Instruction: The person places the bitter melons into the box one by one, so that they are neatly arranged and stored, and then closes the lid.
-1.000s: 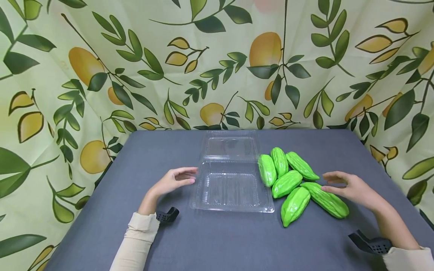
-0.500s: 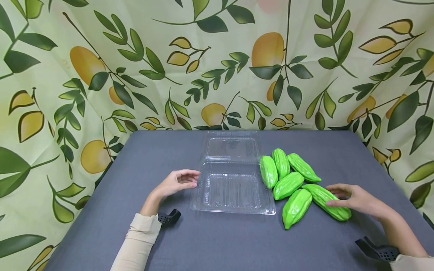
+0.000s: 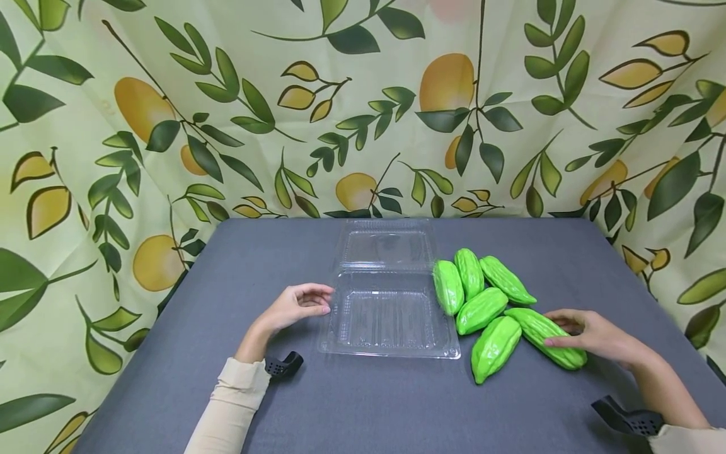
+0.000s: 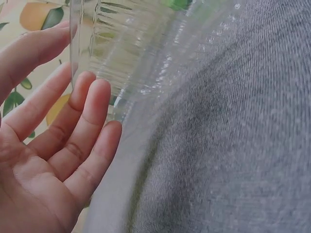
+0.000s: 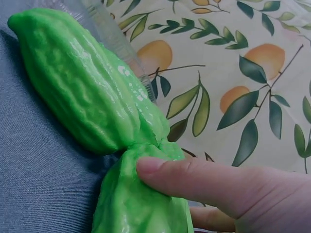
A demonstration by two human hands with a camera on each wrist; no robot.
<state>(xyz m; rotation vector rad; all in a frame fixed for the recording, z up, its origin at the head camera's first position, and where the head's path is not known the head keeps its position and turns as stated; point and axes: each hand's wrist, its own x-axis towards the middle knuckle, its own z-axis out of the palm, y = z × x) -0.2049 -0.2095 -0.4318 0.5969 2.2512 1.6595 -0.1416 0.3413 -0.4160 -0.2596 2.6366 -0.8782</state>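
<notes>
A clear plastic clamshell box point(image 3: 391, 349) lies opened flat in the middle of the table, its lid point(image 3: 388, 246) folded back. My left hand point(image 3: 297, 307) is at the box's left rim with fingers relaxed and slightly bent; the left wrist view shows the fingertips point(image 4: 99, 94) overlapping the clear wall. Right of the box several bright green bitter melons point(image 3: 482, 309) are clustered. My right hand point(image 3: 592, 337) holds the rightmost bitter melon point(image 3: 535, 328), thumb on its near side and fingers over the far side. In the right wrist view the thumb point(image 5: 150, 167) presses its ridged skin.
Another bitter melon point(image 5: 73, 77) lies end to end with the held one in the right wrist view. The leftmost melon point(image 3: 448, 287) overlaps the box's right rim. Grey cloth covers the table point(image 3: 363, 403); a leaf-patterned curtain point(image 3: 363, 113) hangs behind and at both sides.
My right hand has come down and rightward from the melon's upper end onto its middle. My left hand has shifted slightly toward the box rim. The box and melons stay put.
</notes>
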